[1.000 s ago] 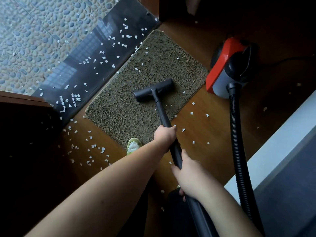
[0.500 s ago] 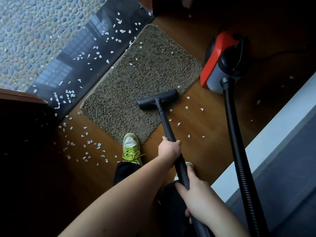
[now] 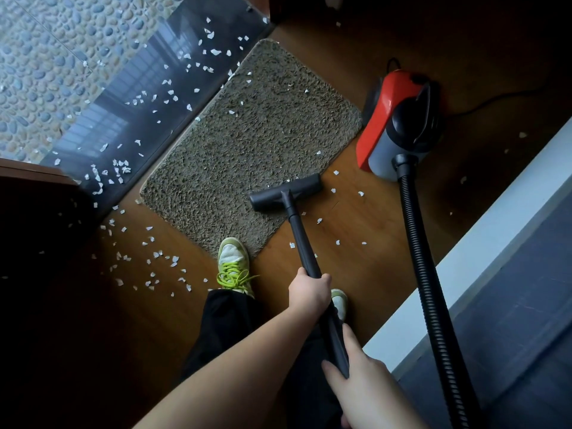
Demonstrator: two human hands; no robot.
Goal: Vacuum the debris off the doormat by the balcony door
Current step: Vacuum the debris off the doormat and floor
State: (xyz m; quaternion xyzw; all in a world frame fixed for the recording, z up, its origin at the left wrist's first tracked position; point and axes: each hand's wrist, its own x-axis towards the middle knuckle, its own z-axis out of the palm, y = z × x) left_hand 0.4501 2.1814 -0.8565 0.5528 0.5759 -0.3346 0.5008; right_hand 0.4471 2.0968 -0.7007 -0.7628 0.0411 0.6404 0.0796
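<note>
A brown shaggy doormat (image 3: 247,144) lies on the wooden floor beside the dark door threshold (image 3: 136,97). A few white debris bits (image 3: 231,112) remain on it. The black vacuum floor head (image 3: 286,191) sits at the mat's near right edge, half on the floor. Its black wand (image 3: 301,243) runs back toward me. My left hand (image 3: 309,291) grips the wand midway. My right hand (image 3: 356,376) holds the wand lower down, fingers laid along it and wrapping it.
The red and grey vacuum canister (image 3: 399,125) stands right of the mat, its ribbed hose (image 3: 424,274) trailing toward me. White scraps (image 3: 154,258) litter the floor and threshold. My green-laced shoe (image 3: 233,266) touches the mat's near corner. A pale baseboard (image 3: 483,249) runs along the right.
The floor head has been pulled back from the middle of the mat to its near right edge. Both hands moved back with the wand, and my feet came into view.
</note>
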